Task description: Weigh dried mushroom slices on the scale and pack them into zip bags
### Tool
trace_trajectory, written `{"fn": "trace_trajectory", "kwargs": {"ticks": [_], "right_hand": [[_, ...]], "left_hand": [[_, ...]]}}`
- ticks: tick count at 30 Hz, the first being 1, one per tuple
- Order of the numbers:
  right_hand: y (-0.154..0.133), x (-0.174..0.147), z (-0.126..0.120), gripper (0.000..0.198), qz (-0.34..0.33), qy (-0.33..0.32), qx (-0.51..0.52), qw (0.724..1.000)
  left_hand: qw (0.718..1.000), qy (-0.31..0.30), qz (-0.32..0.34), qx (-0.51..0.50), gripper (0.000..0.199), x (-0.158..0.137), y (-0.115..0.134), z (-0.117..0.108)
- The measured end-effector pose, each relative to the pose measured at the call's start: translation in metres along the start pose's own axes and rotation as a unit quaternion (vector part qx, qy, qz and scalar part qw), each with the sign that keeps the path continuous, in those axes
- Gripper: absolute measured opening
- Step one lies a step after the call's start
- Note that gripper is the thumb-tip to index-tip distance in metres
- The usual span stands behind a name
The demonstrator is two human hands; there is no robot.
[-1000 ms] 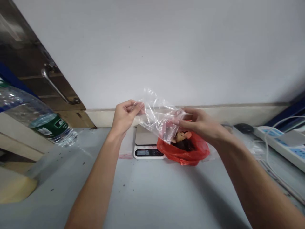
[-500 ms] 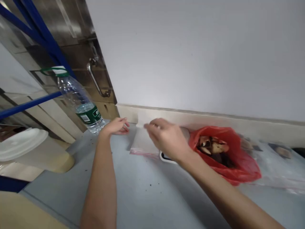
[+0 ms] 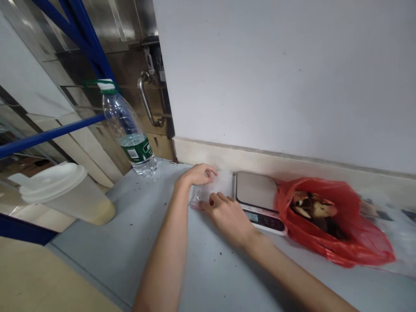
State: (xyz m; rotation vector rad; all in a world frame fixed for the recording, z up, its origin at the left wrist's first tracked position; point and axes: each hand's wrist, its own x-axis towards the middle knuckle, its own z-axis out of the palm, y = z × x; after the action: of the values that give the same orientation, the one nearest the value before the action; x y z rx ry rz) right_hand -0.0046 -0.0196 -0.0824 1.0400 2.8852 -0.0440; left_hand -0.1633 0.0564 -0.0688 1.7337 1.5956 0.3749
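Observation:
A thin stack of clear zip bags (image 3: 219, 184) lies flat on the grey tabletop, close to the wall. My left hand (image 3: 198, 174) rests over the stack's upper left side, fingers loosely bent and apart, gripping nothing visible. At the near edge of the bags, my right hand (image 3: 229, 216) has its fingers curled down and pinched on the pinkish zip edge of a bag. Directly right of the bags stands a small digital scale (image 3: 256, 190) with a bare metal plate and a lit display.
A red plastic bag (image 3: 344, 251) holding dried brown pieces stands open beside the scale, with clear filled bags (image 3: 396, 229) further right. At left are a water bottle (image 3: 136, 147) and a lidded plastic cup (image 3: 74, 201). A white wall (image 3: 286, 78) borders the table's back.
My right hand has come down from above the bags to their near edge, uncovering the scale. My left hand has moved right onto the bags. The view has shifted left.

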Motion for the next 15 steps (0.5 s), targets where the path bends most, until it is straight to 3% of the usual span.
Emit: {"fn": "trace_trajectory", "kwargs": {"ticks": [8, 12, 15], "right_hand": [[0.0, -0.012, 0.002, 0.043, -0.024, 0.003, 0.028, 0.999], [0.024, -0.043, -0.015, 0.027, -0.067, 0.003, 0.137, 0.988], [0.054, -0.078, -0.038, 0.032, -0.048, 0.06, 0.22, 0.973]], "left_hand": [[0.983, -0.039, -0.046, 0.172, 0.082, 0.012, 0.011, 0.02], [0.971, -0.047, -0.06, 0.227, 0.094, 0.01, 0.023, 0.022], [0.967, -0.044, -0.043, 0.248, 0.093, 0.002, 0.037, 0.017]]}}
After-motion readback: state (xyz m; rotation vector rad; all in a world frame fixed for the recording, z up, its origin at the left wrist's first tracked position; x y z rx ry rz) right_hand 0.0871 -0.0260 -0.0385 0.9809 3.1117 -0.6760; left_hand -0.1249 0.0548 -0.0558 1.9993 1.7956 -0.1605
